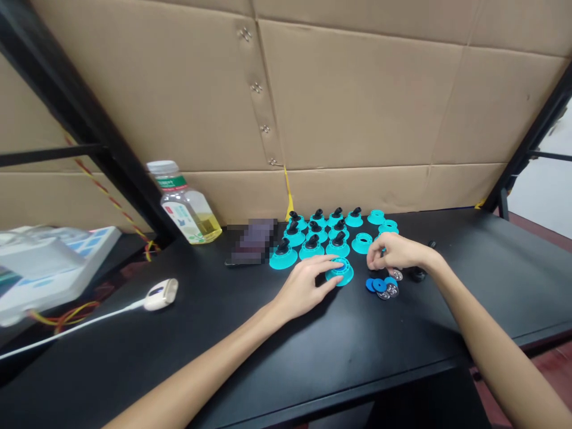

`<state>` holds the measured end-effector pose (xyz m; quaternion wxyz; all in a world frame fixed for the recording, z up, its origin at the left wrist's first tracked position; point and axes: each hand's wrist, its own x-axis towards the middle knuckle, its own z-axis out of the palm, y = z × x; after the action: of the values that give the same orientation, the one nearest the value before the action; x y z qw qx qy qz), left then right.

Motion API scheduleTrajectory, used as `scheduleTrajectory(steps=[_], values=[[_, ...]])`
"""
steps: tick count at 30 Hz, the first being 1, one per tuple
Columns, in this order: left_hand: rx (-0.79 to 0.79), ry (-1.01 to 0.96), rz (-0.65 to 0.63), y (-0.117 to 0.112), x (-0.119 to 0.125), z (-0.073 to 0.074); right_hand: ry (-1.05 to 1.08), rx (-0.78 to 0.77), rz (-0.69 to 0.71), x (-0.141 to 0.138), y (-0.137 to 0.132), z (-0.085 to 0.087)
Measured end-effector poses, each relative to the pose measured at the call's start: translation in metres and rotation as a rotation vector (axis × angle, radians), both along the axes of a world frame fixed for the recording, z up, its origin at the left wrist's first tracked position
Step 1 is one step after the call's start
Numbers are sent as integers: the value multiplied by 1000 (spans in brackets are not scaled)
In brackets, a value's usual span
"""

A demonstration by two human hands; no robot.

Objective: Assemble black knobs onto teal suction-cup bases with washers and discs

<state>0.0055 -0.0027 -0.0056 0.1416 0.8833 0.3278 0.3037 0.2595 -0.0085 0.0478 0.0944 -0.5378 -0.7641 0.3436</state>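
My left hand lies on the table with its thumb and fingers around a teal flared cup, which has a blue disc in its middle. To the right, my right hand is closed with its fingertips pinched; what they hold, if anything, is hidden. Just below it lie several blue discs and shiny metal discs with holes. Behind my hands stand several teal cups with black elbow fittings on top. A few teal cups without fittings sit farther right, partly covered by my right hand.
Black fittings lie beyond my right wrist. A bottle of yellow liquid, a blurred-out phone-like object and a white plug on a cable are on the left. A cardboard wall closes off the table's back.
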Motion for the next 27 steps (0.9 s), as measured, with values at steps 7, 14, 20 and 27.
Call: scheduleTrajectory(steps=[7, 14, 20, 27], values=[[-12, -4, 17, -1, 0, -1, -73, -29, -25, -2, -4, 3], [-43, -42, -9, -2, 1, 3, -46, -37, -39, 1, -3, 0], [-46, 18, 0, -3, 0, 6, -50, -46, -76, 4, -3, 1], [-8, 0, -36, -1, 0, 2, -60, -58, -57, 7, 0, -3]])
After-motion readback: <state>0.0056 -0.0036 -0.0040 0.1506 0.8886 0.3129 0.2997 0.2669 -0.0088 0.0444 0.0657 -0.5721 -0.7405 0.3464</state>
